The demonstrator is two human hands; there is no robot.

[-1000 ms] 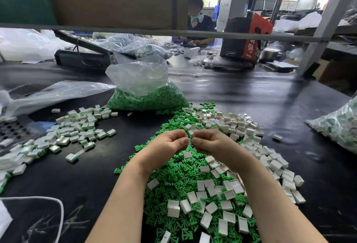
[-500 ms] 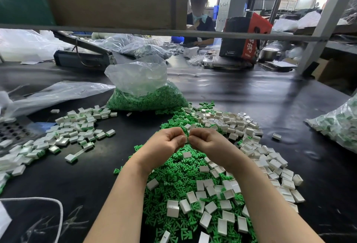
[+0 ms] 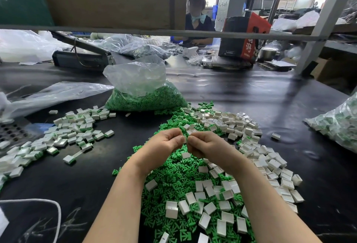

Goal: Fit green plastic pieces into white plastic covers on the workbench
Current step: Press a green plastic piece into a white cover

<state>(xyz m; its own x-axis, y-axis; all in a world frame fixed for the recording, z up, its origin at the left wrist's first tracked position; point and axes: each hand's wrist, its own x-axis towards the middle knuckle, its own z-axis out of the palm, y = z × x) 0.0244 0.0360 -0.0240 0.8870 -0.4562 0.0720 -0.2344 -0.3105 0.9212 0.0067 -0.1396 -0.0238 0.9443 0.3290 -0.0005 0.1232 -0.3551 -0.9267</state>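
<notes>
Head view, lower middle of the frame: two bare forearms reach forward over a heap of green plastic pieces (image 3: 173,181) strewn with loose white plastic covers (image 3: 268,163) on the black counter (image 3: 270,97). Left hand (image 3: 164,146) and right hand (image 3: 204,147) meet fingertip to fingertip at mid-frame, both with fingers curled in a pinch; whatever they grip between them is too small and hidden to name. At left centre lies a separate scatter of white covers with green showing at their edges (image 3: 73,134). Beyond the hands, a clear bag of green pieces (image 3: 143,92) stands open-topped just behind the heap. At the right edge sits another clear bag (image 3: 340,125) of white and green parts. Across the counter at upper centre, another person (image 3: 197,22) sits.
</notes>
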